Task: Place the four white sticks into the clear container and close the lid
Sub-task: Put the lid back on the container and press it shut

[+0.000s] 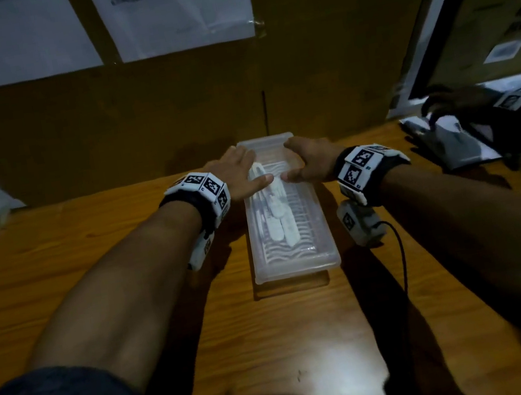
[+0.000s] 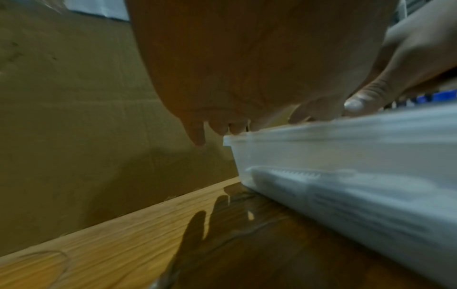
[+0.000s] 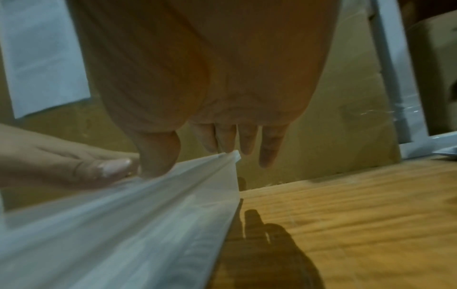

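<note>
The clear container [image 1: 294,260] lies lengthwise on the wooden table [image 1: 88,247] with its lid [image 1: 307,220] on top. Several white sticks [image 1: 279,225] show through the lid, lying along the box. My left hand [image 1: 245,174] rests on the far left part of the lid, thumb flat on it and fingers reaching over the edge. My right hand [image 1: 301,161] mirrors it on the far right. In the left wrist view the left fingers [image 2: 197,135] hang past the container's [image 2: 346,156] corner. The right wrist view shows the right thumb [image 3: 158,154] pressing the lid [image 3: 123,224].
A brown cardboard wall [image 1: 101,120] with taped white papers [image 1: 179,10] stands just behind the container. At the far right another person's hand [image 1: 457,102] is over black and white items [image 1: 449,138]. A black cable [image 1: 402,259] trails from my right wrist device.
</note>
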Demonstrator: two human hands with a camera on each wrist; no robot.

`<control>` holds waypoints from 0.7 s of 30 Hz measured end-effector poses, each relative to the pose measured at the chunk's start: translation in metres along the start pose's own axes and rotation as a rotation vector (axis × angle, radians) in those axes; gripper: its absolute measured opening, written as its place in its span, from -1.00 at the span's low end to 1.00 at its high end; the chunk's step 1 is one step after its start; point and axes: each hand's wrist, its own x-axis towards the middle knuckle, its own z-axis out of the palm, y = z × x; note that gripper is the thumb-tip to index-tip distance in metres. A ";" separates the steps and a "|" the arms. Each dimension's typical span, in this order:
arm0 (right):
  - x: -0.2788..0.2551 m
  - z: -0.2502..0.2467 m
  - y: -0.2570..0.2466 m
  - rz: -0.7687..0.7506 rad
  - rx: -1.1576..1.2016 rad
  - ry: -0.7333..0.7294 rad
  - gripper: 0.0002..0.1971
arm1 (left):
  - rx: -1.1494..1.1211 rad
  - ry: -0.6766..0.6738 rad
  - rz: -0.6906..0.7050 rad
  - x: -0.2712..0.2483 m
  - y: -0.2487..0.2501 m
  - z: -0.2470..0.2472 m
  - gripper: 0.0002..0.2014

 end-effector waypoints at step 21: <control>0.045 0.000 0.016 -0.060 -0.097 -0.097 -0.11 | -0.088 0.138 0.002 0.031 -0.007 0.024 -0.20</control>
